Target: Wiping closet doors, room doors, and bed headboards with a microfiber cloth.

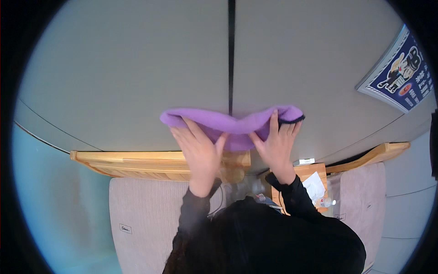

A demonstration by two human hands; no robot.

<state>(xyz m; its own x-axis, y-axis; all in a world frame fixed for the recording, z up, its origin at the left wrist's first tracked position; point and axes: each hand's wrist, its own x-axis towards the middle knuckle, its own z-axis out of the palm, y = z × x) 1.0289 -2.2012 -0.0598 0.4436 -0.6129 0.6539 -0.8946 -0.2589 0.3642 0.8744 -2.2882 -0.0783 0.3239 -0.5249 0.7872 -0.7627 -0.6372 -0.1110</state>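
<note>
A purple cloth (236, 125), folded or rolled along its upper edge, spans both my hands against a grey panelled surface (137, 75). My left hand (202, 147) holds its left part, the fingertips tucked under the roll and the thumb at its lower edge. On the right part lies my right hand (279, 145), its fingers spread over the cloth and the thumb towards the middle. A dark trim shows at the cloth's right end, beside the right fingers. Behind the cloth a black vertical gap (231, 51) runs up the panels.
A wooden headboard (137, 161) and a mattress (150, 219) lie at lower left. Between the beds is a wooden nightstand (277, 193) with papers (314, 185) and a plastic bottle (325, 202). Another mattress (366, 191) is at right. A printed poster (398, 73) is at upper right.
</note>
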